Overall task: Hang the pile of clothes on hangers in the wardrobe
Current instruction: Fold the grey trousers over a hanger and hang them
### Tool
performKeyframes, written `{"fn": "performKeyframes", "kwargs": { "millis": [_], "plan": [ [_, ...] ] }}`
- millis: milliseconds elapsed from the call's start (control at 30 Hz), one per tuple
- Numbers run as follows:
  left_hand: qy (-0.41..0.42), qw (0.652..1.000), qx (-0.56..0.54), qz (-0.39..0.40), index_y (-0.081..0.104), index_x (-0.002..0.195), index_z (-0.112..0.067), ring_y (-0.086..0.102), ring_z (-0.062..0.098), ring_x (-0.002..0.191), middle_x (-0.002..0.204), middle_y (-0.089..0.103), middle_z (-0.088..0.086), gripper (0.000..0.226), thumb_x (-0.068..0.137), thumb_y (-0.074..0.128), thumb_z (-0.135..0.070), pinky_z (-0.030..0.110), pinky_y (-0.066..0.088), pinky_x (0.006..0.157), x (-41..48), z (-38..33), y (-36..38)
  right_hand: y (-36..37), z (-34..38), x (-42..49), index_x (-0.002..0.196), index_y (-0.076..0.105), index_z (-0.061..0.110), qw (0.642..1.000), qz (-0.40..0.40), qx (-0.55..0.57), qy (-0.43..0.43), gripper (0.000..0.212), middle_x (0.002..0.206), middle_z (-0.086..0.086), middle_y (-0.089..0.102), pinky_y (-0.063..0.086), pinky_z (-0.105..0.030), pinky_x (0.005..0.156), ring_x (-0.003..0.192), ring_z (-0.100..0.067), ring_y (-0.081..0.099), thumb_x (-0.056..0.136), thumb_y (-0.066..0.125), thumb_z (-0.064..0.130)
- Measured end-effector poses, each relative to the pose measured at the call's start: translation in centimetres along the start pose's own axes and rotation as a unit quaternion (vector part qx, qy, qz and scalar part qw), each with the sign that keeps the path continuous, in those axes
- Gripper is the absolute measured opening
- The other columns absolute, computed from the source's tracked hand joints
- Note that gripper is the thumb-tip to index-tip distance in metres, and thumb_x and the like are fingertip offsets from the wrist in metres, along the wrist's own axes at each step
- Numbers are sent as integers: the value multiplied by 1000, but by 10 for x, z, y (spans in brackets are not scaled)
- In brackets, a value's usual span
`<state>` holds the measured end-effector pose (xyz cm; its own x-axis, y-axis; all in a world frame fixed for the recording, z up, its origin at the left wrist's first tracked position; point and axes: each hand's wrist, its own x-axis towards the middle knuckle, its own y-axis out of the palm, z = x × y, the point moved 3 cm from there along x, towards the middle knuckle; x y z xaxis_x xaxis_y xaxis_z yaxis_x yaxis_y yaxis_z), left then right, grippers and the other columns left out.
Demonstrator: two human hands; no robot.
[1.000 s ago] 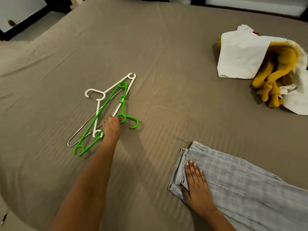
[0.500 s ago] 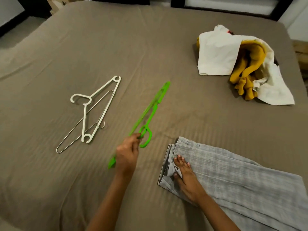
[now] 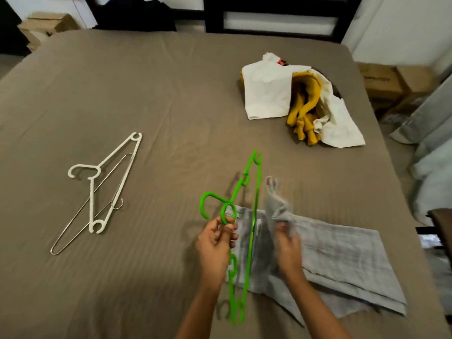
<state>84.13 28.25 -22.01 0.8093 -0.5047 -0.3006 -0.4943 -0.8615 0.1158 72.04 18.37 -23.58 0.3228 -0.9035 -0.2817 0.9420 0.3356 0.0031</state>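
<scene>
My left hand (image 3: 216, 243) grips a green plastic hanger (image 3: 252, 216) near its hook and holds it up over the left end of the folded grey trousers (image 3: 342, 260). My right hand (image 3: 287, 243) grips the trousers' left end and lifts a fold of the fabric off the bed. A white plastic hanger (image 3: 94, 192) and a thin metal hanger (image 3: 80, 216) lie crossed on the brown bedsheet (image 3: 146, 94) to the left. A pile of white and mustard-yellow clothes (image 3: 300, 101) sits farther back on the right.
Cardboard boxes (image 3: 391, 81) stand beside the bed on the right, another box (image 3: 41, 25) at the far left corner. A dark headboard frame (image 3: 269, 13) with dark cloth (image 3: 137, 13) draped on it runs along the far edge. Pale fabric (image 3: 433, 143) hangs at the right edge.
My left hand has carried the green hanger right and raised it over the trousers. My right hand went from pressing on the trousers to lifting their end. The view has tilted up.
</scene>
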Motion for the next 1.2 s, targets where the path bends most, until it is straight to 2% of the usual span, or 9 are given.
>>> {"fn": "performKeyframes", "kwargs": {
  "millis": [200, 333, 467, 667, 800, 867, 967, 1067, 1200],
  "plan": [
    [-49, 997, -40, 49, 65, 91, -6, 58, 17, 65, 75, 70, 8, 17, 90, 53, 6, 18, 48, 53, -16, 7, 35, 15, -13, 2, 108, 57, -4, 958, 244, 54, 141, 34, 73, -2, 61, 49, -28, 69, 71, -16, 58, 90, 52, 24],
    [-77, 995, -4, 71, 66, 93, -8, 62, 12, 63, 73, 72, 4, 15, 88, 57, 3, 16, 49, 53, -23, 18, 44, 13, -7, -2, 90, 63, 11, 903, 238, 262, 245, 24, 55, 4, 52, 45, -20, 49, 48, -6, 49, 74, 52, 23],
    [-68, 994, 52, 72, 67, 94, -14, 61, 7, 58, 67, 72, 1, 18, 89, 59, 1, 17, 48, 56, -30, 22, 49, 15, -14, 2, 83, 49, 11, 925, 193, 200, 259, 30, 45, 8, 39, 31, -15, 37, 36, -3, 34, 100, 25, 19],
    [-48, 981, 120, 145, 68, 100, -15, 66, 6, 64, 76, 73, 1, 19, 88, 60, -1, 19, 53, 61, -37, 25, 59, 2, -34, -7, 107, 63, 10, 930, 193, 191, 248, 30, 89, -14, 62, 41, -13, 46, 60, -12, 57, 96, 37, 0],
    [-50, 982, 117, 142, 67, 107, -13, 69, 5, 83, 92, 73, -4, 23, 90, 57, 0, 20, 54, 77, -34, 30, 64, -14, -30, -19, 107, 67, 6, 881, 175, 362, 249, 49, 87, -10, 65, 51, -22, 63, 72, -13, 61, 60, 82, 11],
    [-83, 978, 100, 166, 64, 112, -15, 68, 12, 95, 102, 72, 2, 26, 95, 49, -2, 28, 53, 86, -34, 34, 68, -28, -28, -33, 121, 59, 8, 865, 206, 389, 239, 64, 97, -11, 64, 50, -30, 71, 82, -18, 60, 60, 78, 7],
    [-64, 943, 203, 254, 56, 121, -33, 65, 3, 90, 108, 67, -5, 36, 98, 44, -7, 27, 52, 87, -34, 41, 74, -39, -35, -48, 125, 50, 18, 936, 190, 212, 208, 46, 113, -11, 65, 54, -32, 66, 87, -21, 66, 86, 54, -6],
    [28, 932, 337, 134, 61, 120, -30, 64, 17, 81, 96, 69, 3, 34, 94, 49, -11, 22, 47, 72, -23, 42, 57, -47, -52, -44, 121, 53, 16, 974, 107, 114, 166, 38, 94, -15, 66, 51, -28, 59, 67, -19, 60, 94, 43, -9],
    [-4, 860, 510, -10, 48, 125, -6, 52, 38, 112, 123, 53, 16, 59, 82, 66, -41, 44, 41, 93, 5, 62, 17, -70, -68, -33, 113, 54, 11, 971, -9, 151, 184, 32, 79, -13, 57, 50, -29, 55, 61, -19, 53, 97, 34, -8]
  ]
}}
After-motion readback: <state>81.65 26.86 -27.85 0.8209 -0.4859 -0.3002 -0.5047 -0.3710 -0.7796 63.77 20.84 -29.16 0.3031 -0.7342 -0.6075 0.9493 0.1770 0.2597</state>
